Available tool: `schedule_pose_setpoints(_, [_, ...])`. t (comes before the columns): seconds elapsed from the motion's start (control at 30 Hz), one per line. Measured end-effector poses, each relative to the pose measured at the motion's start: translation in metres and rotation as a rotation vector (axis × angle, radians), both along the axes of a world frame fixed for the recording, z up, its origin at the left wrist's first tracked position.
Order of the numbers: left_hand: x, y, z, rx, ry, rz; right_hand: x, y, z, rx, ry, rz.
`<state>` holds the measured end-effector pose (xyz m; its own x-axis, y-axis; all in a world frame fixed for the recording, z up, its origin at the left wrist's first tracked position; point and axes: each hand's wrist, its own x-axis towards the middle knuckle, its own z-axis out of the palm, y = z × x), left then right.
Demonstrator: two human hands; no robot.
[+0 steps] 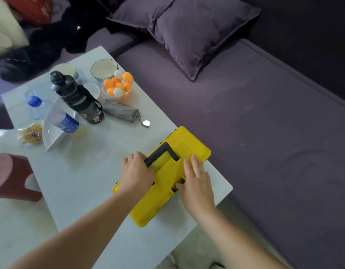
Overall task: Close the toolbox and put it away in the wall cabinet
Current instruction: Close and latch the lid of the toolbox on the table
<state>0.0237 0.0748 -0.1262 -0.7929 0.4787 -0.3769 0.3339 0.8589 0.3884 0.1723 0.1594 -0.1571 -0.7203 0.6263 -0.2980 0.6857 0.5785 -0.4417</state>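
A yellow toolbox lies flat on the white table near its right edge, lid down. A black handle runs across the lid. My left hand rests on the lid with its fingers curled over the near end of the handle. Flat on the lid's right side lies my right hand, fingers spread, with the thumb at a black latch on the front edge. No wall cabinet is in view.
Behind the toolbox on the table stand a black bottle, two clear water bottles, bowls, a dish of ping-pong balls and a grey pouch. A purple sofa with a cushion borders the right; a red stool stands left.
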Motion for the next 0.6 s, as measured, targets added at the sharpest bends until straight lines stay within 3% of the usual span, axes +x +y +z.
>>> schedule_pose_setpoints(0.17, [0.02, 0.032, 0.02, 0.042, -0.191, -0.197, 0.008, 0.009, -0.004, 0.012, -0.038, 0.022])
schedule_pose_setpoints(0.27, [0.017, 0.041, 0.026, 0.012, -0.425, -0.094, 0.009, 0.008, -0.005, 0.001, -0.027, 0.032])
schedule_pose_setpoints(0.37, [0.017, 0.043, 0.041, -0.018, -0.545, -0.049, 0.015, 0.01, 0.002, 0.019, -0.066, 0.065])
schedule_pose_setpoints(0.6, [0.042, 0.079, 0.166, -0.01, -0.741, -0.027, 0.064, 0.036, 0.099, 0.056, -0.011, 0.082])
